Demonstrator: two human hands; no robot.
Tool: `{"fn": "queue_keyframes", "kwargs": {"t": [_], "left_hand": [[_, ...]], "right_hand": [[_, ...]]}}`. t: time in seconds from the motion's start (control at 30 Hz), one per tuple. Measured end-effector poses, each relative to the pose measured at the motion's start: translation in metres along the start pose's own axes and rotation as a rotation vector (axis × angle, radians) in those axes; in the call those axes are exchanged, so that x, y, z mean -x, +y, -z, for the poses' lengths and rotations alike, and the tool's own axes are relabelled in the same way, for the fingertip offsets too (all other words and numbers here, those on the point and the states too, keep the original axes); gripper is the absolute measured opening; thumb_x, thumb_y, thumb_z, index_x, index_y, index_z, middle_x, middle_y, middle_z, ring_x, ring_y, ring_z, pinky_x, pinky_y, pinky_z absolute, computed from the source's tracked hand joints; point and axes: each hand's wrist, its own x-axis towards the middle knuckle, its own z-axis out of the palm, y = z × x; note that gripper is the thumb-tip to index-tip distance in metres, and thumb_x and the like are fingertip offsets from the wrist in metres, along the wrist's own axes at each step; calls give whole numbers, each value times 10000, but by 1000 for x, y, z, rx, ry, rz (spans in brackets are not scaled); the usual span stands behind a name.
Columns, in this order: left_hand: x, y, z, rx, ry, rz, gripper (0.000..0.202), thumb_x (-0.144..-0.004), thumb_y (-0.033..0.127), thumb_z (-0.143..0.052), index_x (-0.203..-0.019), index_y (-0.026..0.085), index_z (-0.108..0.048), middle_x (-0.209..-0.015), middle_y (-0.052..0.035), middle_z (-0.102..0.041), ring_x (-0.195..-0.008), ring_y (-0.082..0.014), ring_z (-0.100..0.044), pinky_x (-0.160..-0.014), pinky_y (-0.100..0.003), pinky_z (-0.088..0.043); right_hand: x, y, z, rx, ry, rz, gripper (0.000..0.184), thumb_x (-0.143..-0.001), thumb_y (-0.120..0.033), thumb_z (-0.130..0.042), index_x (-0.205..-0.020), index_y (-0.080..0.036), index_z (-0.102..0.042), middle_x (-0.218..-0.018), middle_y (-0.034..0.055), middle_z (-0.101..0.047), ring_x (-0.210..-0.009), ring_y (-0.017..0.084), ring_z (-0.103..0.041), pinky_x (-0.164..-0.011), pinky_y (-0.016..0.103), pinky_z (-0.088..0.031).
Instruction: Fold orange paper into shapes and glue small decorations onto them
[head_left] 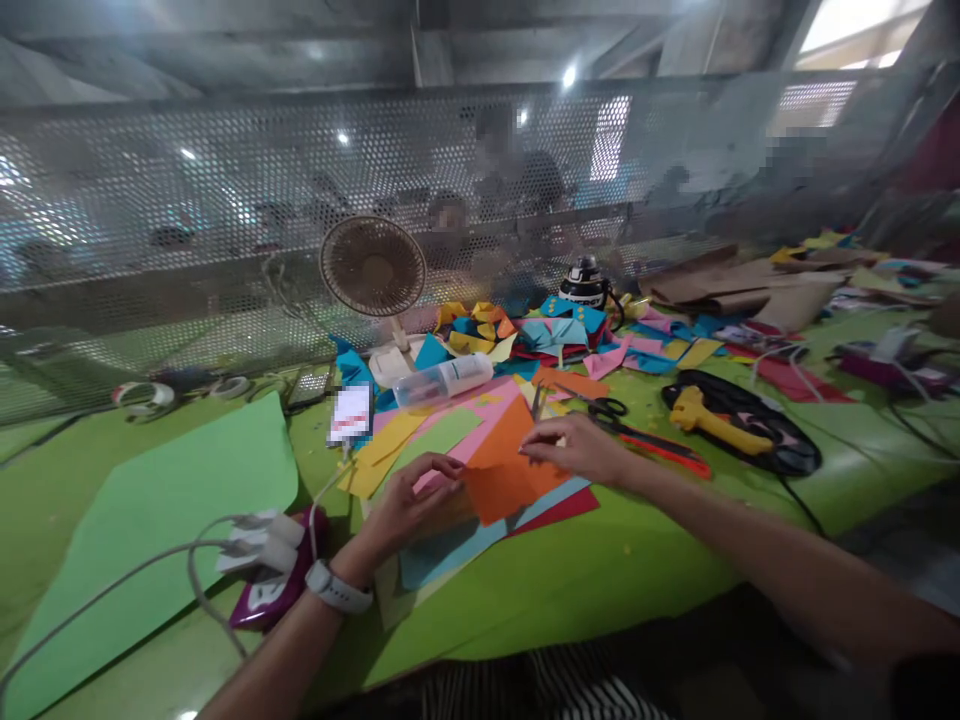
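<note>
A sheet of orange paper [499, 470] is raised at a slant over a pile of coloured paper in front of me. My left hand [416, 500], a white watch on its wrist, pinches the sheet's left edge. On the other side, my right hand [577, 447] has thumb and fingers closed at the sheet's right edge. Light blue paper [450, 555] and red paper [559, 508] lie beneath it. Just beyond my right hand are black-handled scissors [606, 405] and an orange-and-black cutter [667, 450].
A yellow glue gun [720, 425] rests on a black tray [799, 450]. To the left lie a large green sheet [172, 510] and a purple power strip [281, 590] with plugs and cables. Behind are a clear bottle [442, 382], a fan [373, 268] and folded paper scraps [555, 335].
</note>
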Motion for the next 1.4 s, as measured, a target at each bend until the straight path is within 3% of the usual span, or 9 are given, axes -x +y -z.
{"fn": "queue_keyframes", "kwargs": {"t": [0.1,0.27,0.37,0.6,0.73,0.9,0.97,1.2,1.4], "left_hand": [[0,-2,-1,-58,-46,27,218,-895,350,-530,-1043,193,-563,-1125,-95,-629,-1084,-222,-579,-917,-381,-471],[-2,-6,-7,-356,-119,-50,379,-854,394,-579,-1196,239,-529,-1219,-89,-601,-1109,-232,-568,-948,-384,-473],[-1,-2,-12,-530,-184,-57,520,-867,443,-552,-1327,229,-437,-1360,-112,-504,-1240,-262,-474,-1047,-437,-386],[4,9,-12,-695,-343,-107,604,-943,501,-361,-1457,210,-236,-1489,-109,-317,-1369,-251,-293,-1127,-447,-225],[7,9,-11,-746,-373,-159,593,-939,530,-341,-1461,268,-235,-1527,-69,-214,-1404,-256,-179,-1141,-454,-162],[8,15,-12,-701,-420,-161,594,-945,521,-333,-1464,249,-235,-1533,-63,-182,-1411,-240,-147,-1155,-428,-121],[9,20,-12,-655,-437,-155,588,-944,523,-335,-1455,240,-268,-1527,-63,-204,-1407,-230,-170,-1155,-407,-141],[13,30,-14,-556,-436,-179,583,-938,529,-347,-1436,226,-324,-1504,-74,-280,-1390,-227,-241,-1147,-397,-177],[15,33,-14,-522,-470,-213,623,-907,544,-416,-1446,255,-295,-1499,-65,-293,-1387,-242,-243,-1142,-413,-192]], "right_hand": [[-13,8,8,-50,43,-58,384,-814,-521,-560,-838,-154,-669,-726,54,-667,-643,166,-633,-634,299,-510],[-21,16,1,316,-78,66,584,-625,-543,-739,-1065,-169,-647,-1081,106,-631,-979,253,-583,-810,348,-461],[-21,18,-14,459,-148,49,676,-572,-533,-774,-1116,-160,-629,-1027,101,-638,-927,260,-580,-757,341,-444],[-19,17,-6,346,-174,-21,296,-720,-422,-678,-890,-180,-687,-741,17,-636,-664,157,-560,-576,246,-370],[-17,28,40,403,103,-52,301,-810,-465,-557,-805,-186,-671,-754,27,-652,-680,167,-569,-589,256,-369],[-16,45,73,958,554,-310,210,-792,-306,-576,-920,-153,-639,-933,124,-652,-874,263,-573,-695,323,-377],[-17,41,60,1071,610,-271,272,-797,-301,-578,-1011,-137,-611,-1049,161,-619,-984,293,-539,-750,345,-374],[-14,19,-14,852,215,-248,408,-761,-588,-555,-656,-193,-555,-779,70,-622,-746,217,-578,-581,282,-328],[-15,32,-21,478,226,-196,282,-674,-424,-692,-679,-197,-524,-715,29,-589,-708,196,-541,-613,286,-345]]}}
